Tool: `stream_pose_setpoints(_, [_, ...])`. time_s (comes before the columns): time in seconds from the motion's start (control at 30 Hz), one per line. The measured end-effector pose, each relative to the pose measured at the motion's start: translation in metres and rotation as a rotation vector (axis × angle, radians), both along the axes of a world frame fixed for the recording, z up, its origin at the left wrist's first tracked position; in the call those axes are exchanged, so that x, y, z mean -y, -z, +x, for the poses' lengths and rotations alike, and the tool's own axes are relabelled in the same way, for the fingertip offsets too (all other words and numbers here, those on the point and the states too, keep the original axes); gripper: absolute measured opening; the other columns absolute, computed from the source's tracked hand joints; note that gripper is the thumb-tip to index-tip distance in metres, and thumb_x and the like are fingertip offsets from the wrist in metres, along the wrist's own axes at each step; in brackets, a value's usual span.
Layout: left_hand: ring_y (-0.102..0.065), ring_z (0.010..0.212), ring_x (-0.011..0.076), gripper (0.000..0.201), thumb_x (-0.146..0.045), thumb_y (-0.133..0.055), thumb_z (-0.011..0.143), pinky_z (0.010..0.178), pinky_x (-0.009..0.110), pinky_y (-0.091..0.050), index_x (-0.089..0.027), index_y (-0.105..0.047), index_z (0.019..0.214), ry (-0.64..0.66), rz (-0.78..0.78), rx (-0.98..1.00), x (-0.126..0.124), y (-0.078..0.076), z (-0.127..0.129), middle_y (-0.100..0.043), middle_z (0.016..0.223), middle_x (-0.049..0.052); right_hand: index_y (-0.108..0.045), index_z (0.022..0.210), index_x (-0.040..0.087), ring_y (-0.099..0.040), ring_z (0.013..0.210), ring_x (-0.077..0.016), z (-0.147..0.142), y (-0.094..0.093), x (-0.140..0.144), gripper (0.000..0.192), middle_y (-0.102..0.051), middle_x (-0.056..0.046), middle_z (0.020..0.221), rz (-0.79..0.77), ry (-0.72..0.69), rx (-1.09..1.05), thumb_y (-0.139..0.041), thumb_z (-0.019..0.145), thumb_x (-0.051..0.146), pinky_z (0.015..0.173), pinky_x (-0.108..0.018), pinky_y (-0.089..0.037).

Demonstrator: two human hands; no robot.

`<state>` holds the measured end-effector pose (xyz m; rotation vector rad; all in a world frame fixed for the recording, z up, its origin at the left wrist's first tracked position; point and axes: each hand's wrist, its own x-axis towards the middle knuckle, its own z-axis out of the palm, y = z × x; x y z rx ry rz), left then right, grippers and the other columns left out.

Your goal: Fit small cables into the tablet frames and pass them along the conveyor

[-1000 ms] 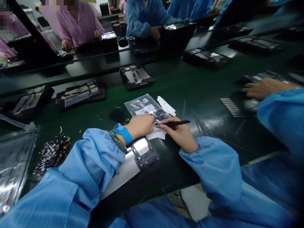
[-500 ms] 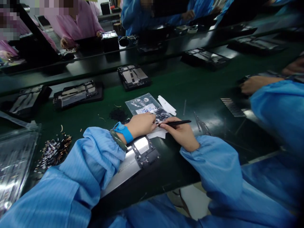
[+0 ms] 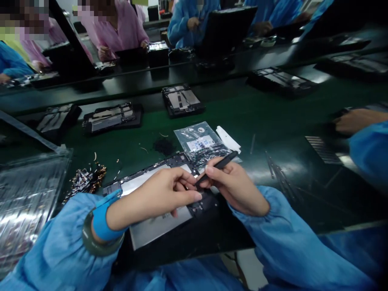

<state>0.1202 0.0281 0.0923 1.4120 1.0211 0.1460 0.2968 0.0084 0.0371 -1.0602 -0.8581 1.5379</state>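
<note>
Slim black tweezers (image 3: 216, 166) pinched in right hand (image 3: 235, 188) over flat metal-backed device (image 3: 157, 202).

Right hand (image 3: 239, 190) hides tweezer (image 3: 216, 166) grip; left hand (image 3: 160, 194) covers device (image 3: 157, 218) centre; tip contents too small.

Blue striped sleeves (image 3: 60, 246); blue wristband (image 3: 101, 220), green bangle (image 3: 87, 242).

Dark green work surface (image 3: 273, 117), glossy black divider rail (image 3: 127, 83) across it, bright overhead glare on it.
</note>
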Motion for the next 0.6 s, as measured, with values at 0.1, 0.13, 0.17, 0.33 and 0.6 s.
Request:
stream_pose_setpoints(0.1, [-0.048, 0.049, 0.0069, 0.022, -0.028, -0.064, 0.075, 0.038, 0.017, -0.046, -0.015, -0.057, 0.091, -0.05, -0.112, 0.076, 0.007, 0.002, -0.013, -0.054, 0.065, -0.004, -0.059, 0.067, 0.018, -0.062, 0.047, -0.0092, -0.011, -0.006, 0.0, 0.037, -0.065, 0.002, 0.053, -0.086, -0.063, -0.046, -0.084, 0.057, 0.042, 0.049, -0.015, -0.05])
stream_pose_setpoints(0.13, [-0.048, 0.05, 0.0068, 0.02, -0.027, -0.064, 0.075, 0.038, 0.016, -0.046, -0.015, -0.057, 0.09, -0.075, -0.123, 0.096, 0.009, 0.002, -0.016, -0.054, 0.065, -0.004, -0.058, 0.067, 0.018, -0.062, 0.047, -0.0089, -0.014, -0.007, 0.0, 0.037, -0.066, 0.002, 0.053, -0.108, -0.08, -0.052, -0.085, 0.056, 0.042, 0.049, -0.015, -0.05])
stream_pose_setpoints(0.17, [-0.048, 0.052, 0.0069, 0.02, -0.027, -0.064, 0.075, 0.038, 0.015, -0.046, -0.014, -0.057, 0.089, -0.095, -0.133, 0.118, 0.011, 0.003, -0.019, -0.054, 0.064, -0.004, -0.058, 0.067, 0.018, -0.062, 0.047, -0.0087, -0.017, -0.009, 0.0, 0.038, -0.066, 0.001, 0.054, -0.126, -0.096, -0.055, -0.084, 0.056, 0.042, 0.049, -0.014, -0.05])
stream_pose_setpoints(0.33, [-0.055, 0.063, 0.0102, 0.022, -0.027, -0.065, 0.075, 0.041, 0.016, -0.05, -0.015, -0.06, 0.092, -0.126, -0.173, 0.193, 0.02, 0.006, -0.033, -0.059, 0.076, 0.001, -0.059, 0.066, 0.017, -0.061, 0.047, -0.0078, -0.026, -0.015, -0.001, 0.035, -0.066, 0.001, 0.054, -0.189, -0.151, -0.034, -0.082, 0.06, 0.042, 0.046, -0.012, -0.048])
stream_pose_setpoints(0.6, [-0.061, 0.064, 0.0123, 0.028, -0.029, -0.064, 0.076, 0.041, 0.017, -0.049, -0.015, -0.06, 0.1, -0.115, -0.193, 0.221, 0.023, 0.01, -0.047, -0.063, 0.092, 0.006, -0.06, 0.066, 0.017, -0.061, 0.048, -0.0082, -0.036, -0.014, -0.003, 0.031, -0.066, 0.001, 0.057, -0.238, -0.17, 0.007, -0.082, 0.061, 0.038, 0.045, -0.013, -0.047])
